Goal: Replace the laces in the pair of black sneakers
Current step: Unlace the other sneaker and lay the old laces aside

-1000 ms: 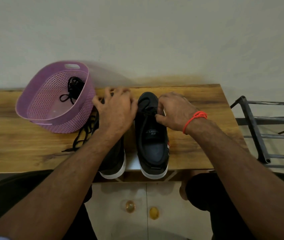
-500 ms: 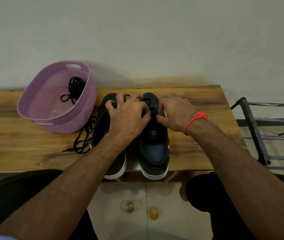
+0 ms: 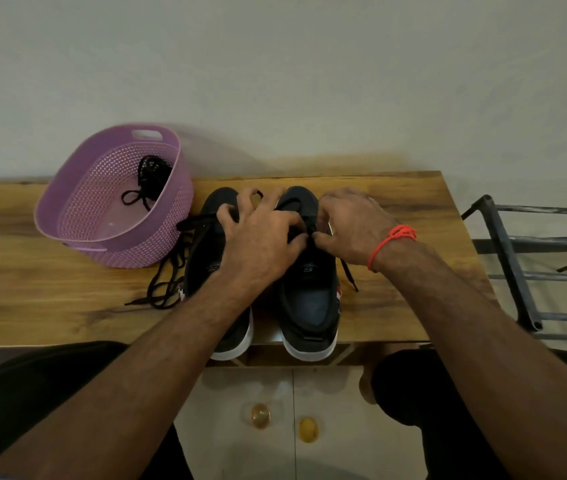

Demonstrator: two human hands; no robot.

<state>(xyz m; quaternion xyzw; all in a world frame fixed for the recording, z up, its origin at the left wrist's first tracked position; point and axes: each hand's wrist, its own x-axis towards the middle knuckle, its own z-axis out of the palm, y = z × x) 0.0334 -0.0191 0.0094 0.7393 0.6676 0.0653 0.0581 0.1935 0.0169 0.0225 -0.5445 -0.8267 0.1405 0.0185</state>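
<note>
Two black sneakers with white soles stand side by side on the wooden table (image 3: 50,306), toes toward the wall. Over the lacing of the right sneaker (image 3: 309,299) my left hand (image 3: 261,244) and my right hand (image 3: 351,230) meet, and both pinch its black lace (image 3: 349,277). One end of that lace trails down the shoe's right side. My left forearm covers much of the left sneaker (image 3: 213,223). A loose black lace (image 3: 168,282) lies tangled on the table beside the left sneaker.
A purple perforated basket (image 3: 78,216) sits at the back left with another bundled black lace (image 3: 149,178) inside. A dark metal rack (image 3: 510,265) stands off the table's right end. The wall runs right behind the table.
My left hand has shifted right from the left sneaker onto the right sneaker's lacing, meeting my right hand. A lace end now trails beside the right sneaker.
</note>
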